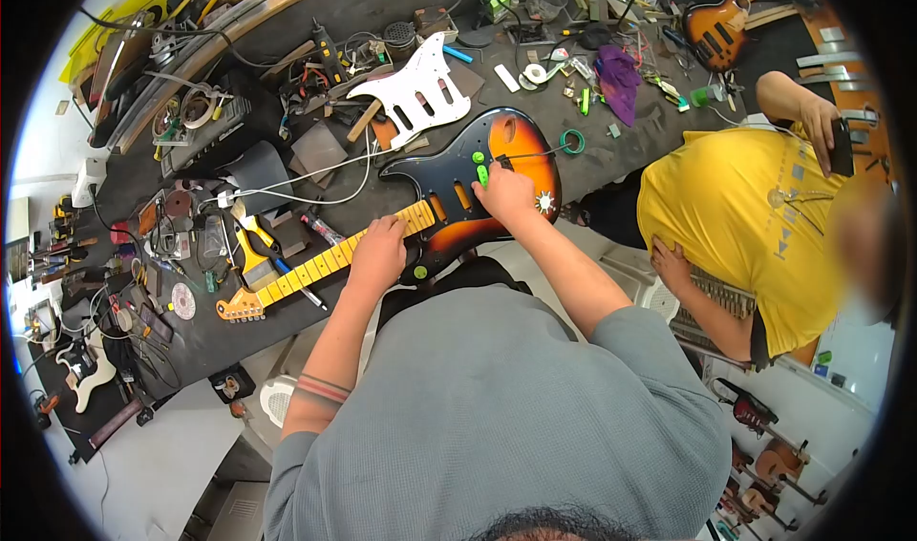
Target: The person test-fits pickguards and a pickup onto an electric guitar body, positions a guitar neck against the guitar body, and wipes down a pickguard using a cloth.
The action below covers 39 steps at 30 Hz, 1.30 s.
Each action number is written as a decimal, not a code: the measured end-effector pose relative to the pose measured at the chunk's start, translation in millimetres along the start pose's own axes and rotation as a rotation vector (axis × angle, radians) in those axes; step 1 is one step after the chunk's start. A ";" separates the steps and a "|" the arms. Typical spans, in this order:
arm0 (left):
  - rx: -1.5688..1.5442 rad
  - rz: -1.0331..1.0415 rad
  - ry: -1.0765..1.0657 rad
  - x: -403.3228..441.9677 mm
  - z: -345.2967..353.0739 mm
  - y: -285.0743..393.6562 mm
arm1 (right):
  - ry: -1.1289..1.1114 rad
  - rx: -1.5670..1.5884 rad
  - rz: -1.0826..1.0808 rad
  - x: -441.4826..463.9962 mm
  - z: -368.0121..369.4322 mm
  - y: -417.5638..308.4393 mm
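Note:
A sunburst electric guitar [466, 218] without its pickguard lies partly on the bench edge, its body toward me and its maple neck [320, 266] running to the lower left. My left hand [382, 249] is closed around the neck near the body. Over the body's open cavities, my right hand [506, 197] has its fingers curled together beside a bright green piece [482, 174] and a small black part. What it grips is mostly hidden. Another green piece [478, 157] sits just above. A white star-like shape [544, 202] marks the body's lower right.
Behind the guitar lies a white pickguard [435, 102]. Pliers with yellow handles [253, 245], a white cable [368, 173], a purple cloth [619, 83] and a green ring [572, 141] lie around it. A person in a yellow shirt [735, 221] stands right, holding a phone [841, 148].

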State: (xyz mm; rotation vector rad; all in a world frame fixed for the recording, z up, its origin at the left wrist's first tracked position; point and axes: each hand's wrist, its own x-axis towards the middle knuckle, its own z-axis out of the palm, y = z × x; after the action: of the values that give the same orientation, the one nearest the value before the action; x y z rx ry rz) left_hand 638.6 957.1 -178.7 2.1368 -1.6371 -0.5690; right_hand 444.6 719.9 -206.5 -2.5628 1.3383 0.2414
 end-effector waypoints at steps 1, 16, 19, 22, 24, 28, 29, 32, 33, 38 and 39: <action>0.000 -0.014 0.011 0.4 0.4 1.7 | -0.007 0.009 0.001 2.6 2.8 0.2; 0.020 -0.100 0.042 6.6 2.9 23.7 | -0.018 0.092 -0.032 -2.1 0.6 8.1; 0.016 -0.104 0.036 8.0 1.0 23.3 | 0.004 0.085 -0.033 -1.7 3.5 4.4; 0.005 -0.105 0.037 9.0 0.1 22.9 | 0.008 0.095 -0.020 -1.1 7.1 4.9; 0.010 -0.101 0.041 9.4 0.4 22.6 | 0.022 0.111 -0.019 0.8 8.9 7.0; -0.003 -0.119 0.032 11.2 1.2 21.5 | 0.020 0.159 0.001 4.0 8.0 8.0; -0.005 -0.124 0.032 10.4 1.3 21.9 | 0.022 0.179 0.007 4.2 7.8 9.5; -0.018 -0.143 0.021 10.4 1.1 23.4 | -0.019 0.284 0.076 0.5 -26.1 17.2; -0.024 -0.151 0.013 10.7 0.6 23.6 | -0.043 0.327 0.109 -1.5 -39.2 22.5; -0.036 -0.163 0.001 11.6 -2.1 27.1 | 0.227 0.494 0.407 9.8 -64.2 121.1; -0.034 -0.165 -0.006 12.0 -3.0 27.7 | 0.258 0.511 0.473 9.9 -69.4 144.4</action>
State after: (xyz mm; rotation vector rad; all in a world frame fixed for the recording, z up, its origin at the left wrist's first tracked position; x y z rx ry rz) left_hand 620.7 938.9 -162.4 2.2611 -1.4517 -0.6480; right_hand 333.8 612.6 -162.1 -1.8797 1.8073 -0.3268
